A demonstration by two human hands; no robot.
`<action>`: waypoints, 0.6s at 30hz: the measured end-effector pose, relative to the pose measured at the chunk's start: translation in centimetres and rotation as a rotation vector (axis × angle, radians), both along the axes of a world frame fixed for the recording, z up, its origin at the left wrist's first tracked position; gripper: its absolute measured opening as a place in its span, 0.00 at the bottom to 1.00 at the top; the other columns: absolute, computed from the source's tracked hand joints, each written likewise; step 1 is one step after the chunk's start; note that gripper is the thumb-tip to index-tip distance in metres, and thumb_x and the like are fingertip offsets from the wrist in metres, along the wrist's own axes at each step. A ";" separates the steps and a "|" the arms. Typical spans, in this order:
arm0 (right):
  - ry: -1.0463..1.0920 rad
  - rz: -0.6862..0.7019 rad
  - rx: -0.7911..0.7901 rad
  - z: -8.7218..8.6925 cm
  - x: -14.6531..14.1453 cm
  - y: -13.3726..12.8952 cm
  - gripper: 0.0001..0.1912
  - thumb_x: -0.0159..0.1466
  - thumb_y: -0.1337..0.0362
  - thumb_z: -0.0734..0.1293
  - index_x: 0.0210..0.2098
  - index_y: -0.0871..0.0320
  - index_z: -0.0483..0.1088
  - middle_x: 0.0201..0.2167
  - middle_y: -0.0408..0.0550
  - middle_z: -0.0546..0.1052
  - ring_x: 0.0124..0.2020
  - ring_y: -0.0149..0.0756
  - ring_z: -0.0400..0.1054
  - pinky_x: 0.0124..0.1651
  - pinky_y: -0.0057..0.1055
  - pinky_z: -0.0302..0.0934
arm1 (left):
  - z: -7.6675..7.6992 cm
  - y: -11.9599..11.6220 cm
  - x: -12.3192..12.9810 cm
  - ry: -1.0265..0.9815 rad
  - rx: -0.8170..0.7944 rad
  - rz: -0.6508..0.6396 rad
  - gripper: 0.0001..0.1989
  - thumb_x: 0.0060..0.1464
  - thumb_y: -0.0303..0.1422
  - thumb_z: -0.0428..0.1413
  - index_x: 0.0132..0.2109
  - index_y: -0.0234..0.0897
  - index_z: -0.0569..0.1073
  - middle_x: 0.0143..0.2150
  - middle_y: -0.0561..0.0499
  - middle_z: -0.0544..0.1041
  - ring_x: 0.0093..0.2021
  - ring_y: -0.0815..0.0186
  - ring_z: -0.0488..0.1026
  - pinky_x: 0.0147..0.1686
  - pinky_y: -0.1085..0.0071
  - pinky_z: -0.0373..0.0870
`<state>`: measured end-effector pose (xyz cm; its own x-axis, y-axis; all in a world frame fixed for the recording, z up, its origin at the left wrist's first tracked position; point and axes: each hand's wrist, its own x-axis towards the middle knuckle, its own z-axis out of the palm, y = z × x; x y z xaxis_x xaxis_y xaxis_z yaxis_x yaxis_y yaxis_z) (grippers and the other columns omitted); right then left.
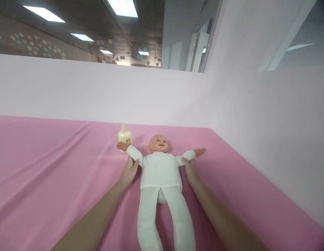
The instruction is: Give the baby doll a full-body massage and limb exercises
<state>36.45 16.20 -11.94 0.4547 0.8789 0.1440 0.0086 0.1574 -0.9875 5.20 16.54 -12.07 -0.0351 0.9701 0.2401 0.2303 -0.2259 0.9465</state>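
Note:
A baby doll (161,170) with a white cloth body lies on its back, its head toward the far wall and its arms spread to both sides. My left hand (129,170) is closed around the doll's arm on the left, thumb on the near side. On the other side, my right hand (190,169) grips the opposite arm close to the elbow. Just behind the doll's left-side hand stands a pale yellow bottle (124,135) with a drawn face, partly covered by that hand. The doll's feet fall outside the view.
Pink cloth (60,174) with some creases covers the surface under the doll. A white wall (99,92) runs along the back, and another white wall (269,115) borders the right side. Above the back wall is a window (81,35) with ceiling lights visible.

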 end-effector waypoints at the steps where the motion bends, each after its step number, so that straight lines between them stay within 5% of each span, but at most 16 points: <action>1: 0.025 -0.002 -0.008 0.0 0.0 0.0 0.34 0.56 0.54 0.67 0.59 0.61 0.64 0.54 0.58 0.76 0.55 0.53 0.71 0.57 0.47 0.67 | -0.1 0.1 -0.1 -0.022 0.006 0.015 0.27 0.66 0.46 0.49 0.67 0.40 0.59 0.67 0.39 0.66 0.69 0.53 0.61 0.68 0.53 0.56; 5: 0.025 -0.026 -0.014 0.4 -0.2 -0.5 0.40 0.60 0.49 0.64 0.68 0.59 0.57 0.64 0.59 0.68 0.65 0.51 0.65 0.64 0.45 0.63 | -0.3 0.4 -0.4 -0.081 0.046 0.057 0.30 0.65 0.49 0.51 0.67 0.43 0.55 0.69 0.39 0.63 0.71 0.54 0.58 0.69 0.54 0.56; 10: -0.028 -0.066 0.061 1.4 -0.3 -1.3 0.46 0.64 0.48 0.62 0.74 0.56 0.43 0.75 0.56 0.50 0.74 0.49 0.50 0.71 0.44 0.53 | -0.3 0.7 -0.6 -0.131 0.068 0.118 0.31 0.63 0.49 0.54 0.66 0.43 0.54 0.66 0.38 0.66 0.64 0.55 0.67 0.62 0.57 0.67; 14: -0.185 0.030 0.169 2.1 -0.7 -1.8 0.36 0.64 0.50 0.64 0.68 0.56 0.60 0.67 0.55 0.66 0.68 0.51 0.60 0.69 0.48 0.55 | 0.3 0.1 -0.4 -0.081 0.107 0.055 0.25 0.65 0.48 0.51 0.63 0.41 0.60 0.62 0.40 0.71 0.61 0.55 0.70 0.59 0.57 0.69; 18: -0.344 0.181 0.223 2.0 -1.4 -2.0 0.24 0.66 0.56 0.61 0.60 0.52 0.71 0.59 0.51 0.76 0.63 0.49 0.66 0.68 0.52 0.56 | 1.1 -0.7 0.2 0.109 0.159 -0.153 0.21 0.65 0.43 0.51 0.62 0.43 0.68 0.61 0.44 0.74 0.61 0.55 0.71 0.63 0.54 0.65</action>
